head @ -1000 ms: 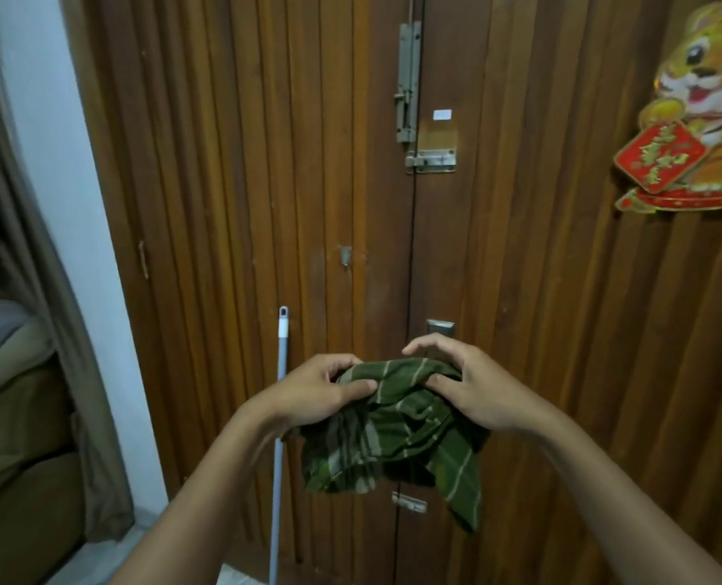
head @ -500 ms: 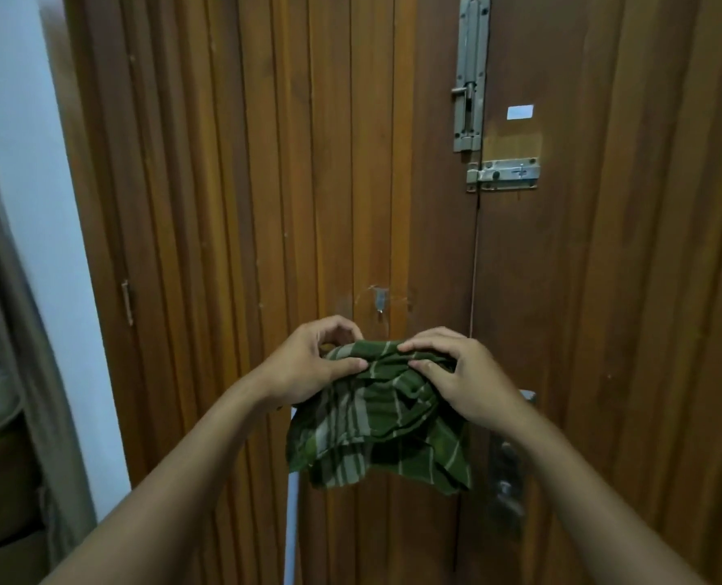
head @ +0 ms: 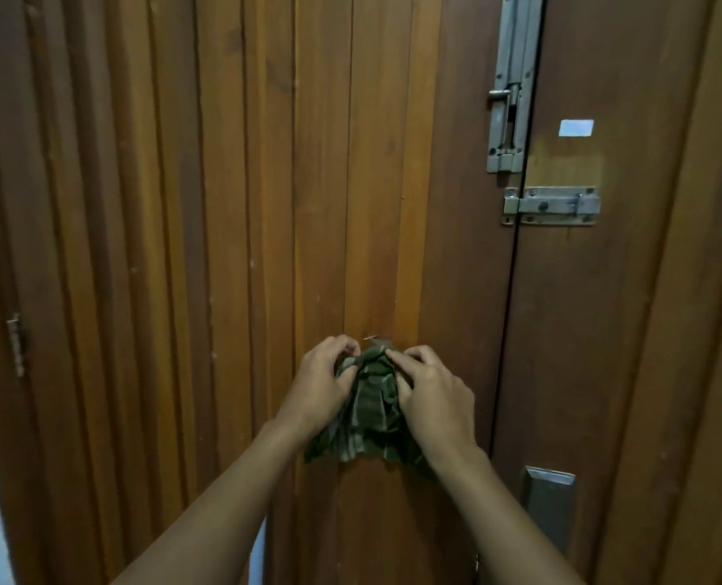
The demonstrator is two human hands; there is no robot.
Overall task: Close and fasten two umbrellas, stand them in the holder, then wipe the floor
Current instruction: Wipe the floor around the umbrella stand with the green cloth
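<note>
Head view: against the wooden door point(head: 224, 247), the left hand point(head: 321, 386) and the right hand point(head: 431, 399) are each closed in a pinching grip on the top edge of the green striped cloth point(head: 369, 415), which is pressed up at a small hook point(head: 371, 339) left of the door's slide bolts point(head: 551, 204). No umbrellas, holder or floor are shown. From the cloth being hung, wiping is judged finished and the task near its end.

We face a double wooden door point(head: 224, 247) of vertical planks. At one o'clock a vertical slide bolt point(head: 511, 90) sits above a horizontal latch point(head: 551, 206), a white sticker point(head: 576, 127) beside them. At five o'clock, a metal plate point(head: 550, 506); at nine, a hinge point(head: 16, 344).
</note>
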